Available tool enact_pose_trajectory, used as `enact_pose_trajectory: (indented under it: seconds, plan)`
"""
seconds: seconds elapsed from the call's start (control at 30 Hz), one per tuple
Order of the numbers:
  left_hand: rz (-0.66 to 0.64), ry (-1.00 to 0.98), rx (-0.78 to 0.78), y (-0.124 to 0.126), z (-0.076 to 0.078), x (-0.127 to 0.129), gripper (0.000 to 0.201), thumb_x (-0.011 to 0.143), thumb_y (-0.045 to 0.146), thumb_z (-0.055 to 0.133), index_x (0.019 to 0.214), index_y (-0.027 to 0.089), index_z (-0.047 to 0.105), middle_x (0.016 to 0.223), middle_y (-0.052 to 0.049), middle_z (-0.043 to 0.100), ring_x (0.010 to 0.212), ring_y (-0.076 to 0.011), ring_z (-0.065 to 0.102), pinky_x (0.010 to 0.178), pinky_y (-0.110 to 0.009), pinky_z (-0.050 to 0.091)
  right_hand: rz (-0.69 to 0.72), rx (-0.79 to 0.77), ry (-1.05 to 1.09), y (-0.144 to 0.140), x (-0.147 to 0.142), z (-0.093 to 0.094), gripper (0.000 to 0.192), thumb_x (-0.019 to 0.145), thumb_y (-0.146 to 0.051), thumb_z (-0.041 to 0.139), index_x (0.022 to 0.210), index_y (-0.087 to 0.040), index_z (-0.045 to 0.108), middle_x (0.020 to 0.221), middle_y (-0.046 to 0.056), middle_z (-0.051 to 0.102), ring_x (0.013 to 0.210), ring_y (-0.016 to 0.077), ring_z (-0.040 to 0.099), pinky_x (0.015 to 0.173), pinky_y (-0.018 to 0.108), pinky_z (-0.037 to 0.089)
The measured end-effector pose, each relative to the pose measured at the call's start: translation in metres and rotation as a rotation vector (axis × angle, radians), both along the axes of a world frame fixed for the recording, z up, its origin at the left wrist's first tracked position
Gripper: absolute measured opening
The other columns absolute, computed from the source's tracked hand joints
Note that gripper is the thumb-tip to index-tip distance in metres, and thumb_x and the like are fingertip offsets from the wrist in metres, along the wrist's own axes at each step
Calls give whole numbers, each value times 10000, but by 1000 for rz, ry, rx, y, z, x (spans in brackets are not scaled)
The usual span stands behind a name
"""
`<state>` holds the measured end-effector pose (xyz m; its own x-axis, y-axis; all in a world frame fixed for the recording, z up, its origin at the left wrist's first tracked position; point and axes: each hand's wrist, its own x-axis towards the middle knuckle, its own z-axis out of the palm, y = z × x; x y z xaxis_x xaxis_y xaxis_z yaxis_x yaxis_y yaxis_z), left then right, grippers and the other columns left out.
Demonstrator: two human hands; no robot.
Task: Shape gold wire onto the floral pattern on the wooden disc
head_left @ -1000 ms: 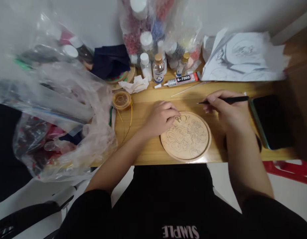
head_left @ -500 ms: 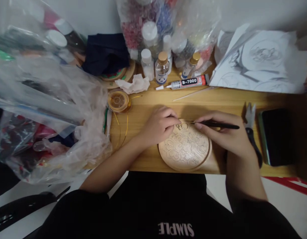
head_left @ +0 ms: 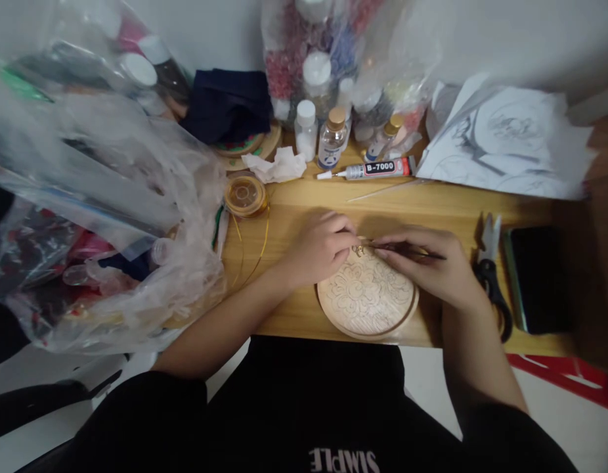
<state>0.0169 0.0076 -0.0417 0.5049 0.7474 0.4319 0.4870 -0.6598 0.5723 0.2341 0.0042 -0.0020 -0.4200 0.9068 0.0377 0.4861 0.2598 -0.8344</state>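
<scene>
While the left hand (head_left: 320,248) pinches a small gold wire piece (head_left: 356,250), probably soft and easily bent, the right hand (head_left: 429,269) grips a slim black tool (head_left: 407,250), both at the carved wooden disc (head_left: 367,297) on the bench (head_left: 446,210).

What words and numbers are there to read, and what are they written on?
"B-7000": on the glue tube lying on the desk.
"SIMPLE": on the person's black shirt, upside down in this view.
Label on the small bottle: too small to read.
</scene>
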Motion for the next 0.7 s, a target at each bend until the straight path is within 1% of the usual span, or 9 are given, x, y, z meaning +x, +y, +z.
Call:
enact_pose_trajectory:
  seconds: [0.1,0.33,0.53,0.7]
  plan:
    - [4,9,-7,0,-1,0,257,869,63,478,830,179,705,884,-43,659,852,-163,575,779,-316,474,23,-3,13,0,0,0,121,815,-272,704,922,-227,739,896,18,761,779,140,715,687,240,583]
    - [13,-6,72,-1,-2,1,255,877,69,485,821,148,721,838,-56,648,809,-165,557,737,-291,467,34,11,12,0,-1,-2,125,811,-260,708,929,-235,742,911,12,759,801,131,713,718,230,584]
    - [12,64,31,-1,-1,0,250,884,80,488,855,173,718,878,-46,648,847,-166,559,779,-304,467,29,16,-10,-1,-4,-3,128,809,-293,709,910,-224,746,889,24,757,783,137,707,695,240,567]
    - [13,82,39,-1,0,0,246,876,76,491,850,169,718,873,-45,646,854,-169,562,778,-306,466,13,-4,-18,-1,-4,-3,156,805,-328,708,906,-216,746,888,37,754,779,155,705,684,266,564]
